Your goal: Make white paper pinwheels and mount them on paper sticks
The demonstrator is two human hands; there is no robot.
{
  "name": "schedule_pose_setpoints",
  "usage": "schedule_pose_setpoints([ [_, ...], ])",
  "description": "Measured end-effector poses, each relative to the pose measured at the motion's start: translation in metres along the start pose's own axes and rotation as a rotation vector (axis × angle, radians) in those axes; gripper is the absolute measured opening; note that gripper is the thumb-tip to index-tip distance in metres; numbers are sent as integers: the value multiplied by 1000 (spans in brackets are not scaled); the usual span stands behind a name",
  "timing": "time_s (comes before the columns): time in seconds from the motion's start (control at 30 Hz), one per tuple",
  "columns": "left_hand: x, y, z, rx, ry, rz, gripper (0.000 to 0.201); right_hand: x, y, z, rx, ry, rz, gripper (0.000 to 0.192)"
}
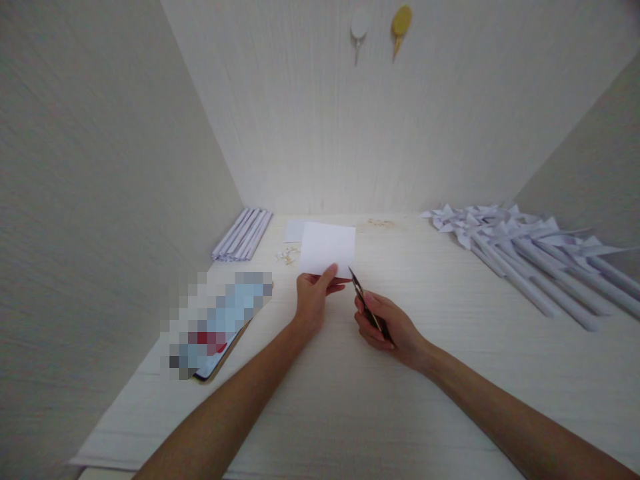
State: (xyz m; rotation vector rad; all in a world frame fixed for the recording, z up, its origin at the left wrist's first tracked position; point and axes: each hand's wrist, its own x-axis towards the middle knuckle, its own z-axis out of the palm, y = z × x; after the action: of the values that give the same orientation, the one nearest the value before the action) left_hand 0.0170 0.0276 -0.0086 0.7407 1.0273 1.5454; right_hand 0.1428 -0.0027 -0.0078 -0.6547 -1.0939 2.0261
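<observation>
Left hand (311, 298) pinching blank white paper (327, 249), right hand (386, 323) closed around scissors (364, 299); no legible writing.

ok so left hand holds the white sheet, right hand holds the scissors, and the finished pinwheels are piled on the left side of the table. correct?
Not quite. The pinwheels are piled on the right side of the table, as the head view shows; on the left lies a row of rolled paper sticks. The rest stands: the left hand holds the white sheet, the right hand holds the scissors.
</observation>
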Motion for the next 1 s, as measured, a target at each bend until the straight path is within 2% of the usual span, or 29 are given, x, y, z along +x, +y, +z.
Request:
schedule_pose_setpoints([
  [0.6, -2, 0, 1, -27, -22, 1, 20, -1, -3, 2, -42, 57, 5, 28],
  [1.0, -2, 1, 1, -41, -40, -3, 23, 0, -1, 1, -40, 67, -11, 28],
])
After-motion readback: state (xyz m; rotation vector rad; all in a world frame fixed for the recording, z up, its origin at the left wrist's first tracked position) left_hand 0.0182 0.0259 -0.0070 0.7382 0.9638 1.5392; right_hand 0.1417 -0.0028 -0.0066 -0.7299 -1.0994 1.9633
